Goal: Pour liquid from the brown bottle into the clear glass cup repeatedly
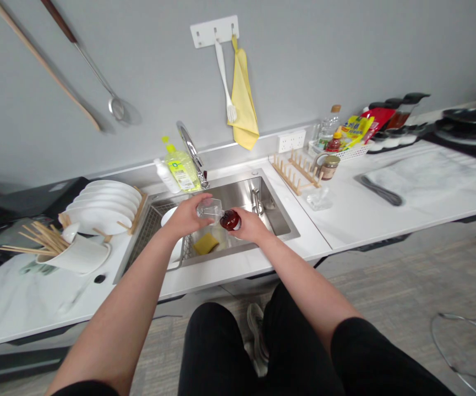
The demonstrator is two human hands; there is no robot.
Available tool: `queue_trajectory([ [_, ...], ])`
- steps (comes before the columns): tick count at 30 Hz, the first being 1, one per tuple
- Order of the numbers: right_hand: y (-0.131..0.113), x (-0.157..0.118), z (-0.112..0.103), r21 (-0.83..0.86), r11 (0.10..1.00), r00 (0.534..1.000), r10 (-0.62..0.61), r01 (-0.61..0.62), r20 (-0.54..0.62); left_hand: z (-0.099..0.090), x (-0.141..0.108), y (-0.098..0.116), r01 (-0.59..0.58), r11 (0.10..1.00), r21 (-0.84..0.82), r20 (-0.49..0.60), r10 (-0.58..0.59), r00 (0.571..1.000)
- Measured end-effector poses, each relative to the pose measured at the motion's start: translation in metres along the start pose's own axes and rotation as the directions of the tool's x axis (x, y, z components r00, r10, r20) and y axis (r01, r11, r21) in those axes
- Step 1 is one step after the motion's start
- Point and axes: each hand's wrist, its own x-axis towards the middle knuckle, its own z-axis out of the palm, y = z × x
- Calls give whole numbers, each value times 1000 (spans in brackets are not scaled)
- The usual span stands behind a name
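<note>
My left hand (188,215) grips a small clear cup (211,209) tilted on its side above the sink. Against it, my right hand (251,224) holds a small dark red-brown bottle (230,220), tipped with its neck toward the cup. Whether the two touch, or anything flows between them, I cannot tell. Below lies the steel sink (277,208), where a yellow sponge (206,243) rests near the front. White dishes (175,250) sit partly hidden behind my left forearm, by the wire drying rack (149,217).
Left of the sink stand white plates (105,203) in a wooden rack and a chopstick holder (76,253). Behind are soap bottles (182,168) and the faucet (192,151). To the right are a wooden rack (297,170), a jar (329,166) and a clear dish (319,199).
</note>
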Motion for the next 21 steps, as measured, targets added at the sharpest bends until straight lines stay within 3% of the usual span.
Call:
queue_trajectory([
  [21,3,1,2,-5,1000,1000,21,-21,-20,-5,14,3,-41,997,58,34,40,999],
])
